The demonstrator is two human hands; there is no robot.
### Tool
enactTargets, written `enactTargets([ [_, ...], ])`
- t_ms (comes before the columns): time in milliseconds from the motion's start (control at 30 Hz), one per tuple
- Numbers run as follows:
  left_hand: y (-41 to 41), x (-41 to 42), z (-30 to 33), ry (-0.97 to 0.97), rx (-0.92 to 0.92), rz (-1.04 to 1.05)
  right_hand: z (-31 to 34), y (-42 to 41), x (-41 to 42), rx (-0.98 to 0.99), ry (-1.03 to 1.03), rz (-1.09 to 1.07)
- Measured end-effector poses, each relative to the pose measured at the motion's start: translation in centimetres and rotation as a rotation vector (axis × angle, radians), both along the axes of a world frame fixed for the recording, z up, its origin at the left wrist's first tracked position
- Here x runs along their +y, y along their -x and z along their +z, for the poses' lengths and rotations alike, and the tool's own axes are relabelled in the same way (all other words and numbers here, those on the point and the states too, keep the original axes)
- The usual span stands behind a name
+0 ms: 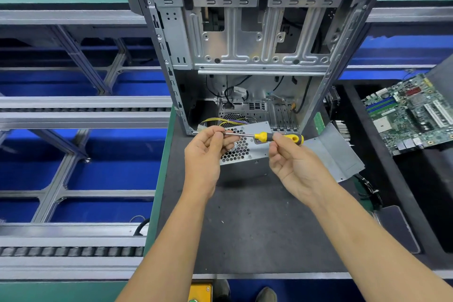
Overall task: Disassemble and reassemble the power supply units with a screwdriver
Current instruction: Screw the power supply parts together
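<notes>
Dark surface near far edge: PSU sits under both hands. R hand grips screwdriver handle, L hand pinches shaft w/ fingertips. Risk: tip could slip and scratch.

screwdriver tip hidden behind left hand fingers, perhaps holding a screw

Both forearms are bare, no sleeves, gloves, watch or rings showing. Down at the bottom edge you can spot dark shoes.
</notes>
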State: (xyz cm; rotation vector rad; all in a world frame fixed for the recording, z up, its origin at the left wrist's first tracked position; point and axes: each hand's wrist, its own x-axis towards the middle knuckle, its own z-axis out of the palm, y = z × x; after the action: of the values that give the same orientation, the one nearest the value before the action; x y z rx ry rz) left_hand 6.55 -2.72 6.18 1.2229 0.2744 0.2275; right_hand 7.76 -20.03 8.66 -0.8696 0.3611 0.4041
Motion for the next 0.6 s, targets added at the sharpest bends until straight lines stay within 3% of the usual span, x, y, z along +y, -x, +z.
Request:
enactTargets([
  [333,-0.1,0.4,-1.0,-0.022,-0.013,-0.018,-0.8,0.1,1.7,-0.024,0.014,-0.100],
  [467,-0.1,0.4,-0.8,0.125,-0.020,0.058,-0.3,-0.2,1.4,-0.046,0.061,-0.171],
  [600,-0.4,0.9,-0.6,0.294,0.029,0.147,0.8,-0.9,0.6,-0.231,0.264,-0.195],
])
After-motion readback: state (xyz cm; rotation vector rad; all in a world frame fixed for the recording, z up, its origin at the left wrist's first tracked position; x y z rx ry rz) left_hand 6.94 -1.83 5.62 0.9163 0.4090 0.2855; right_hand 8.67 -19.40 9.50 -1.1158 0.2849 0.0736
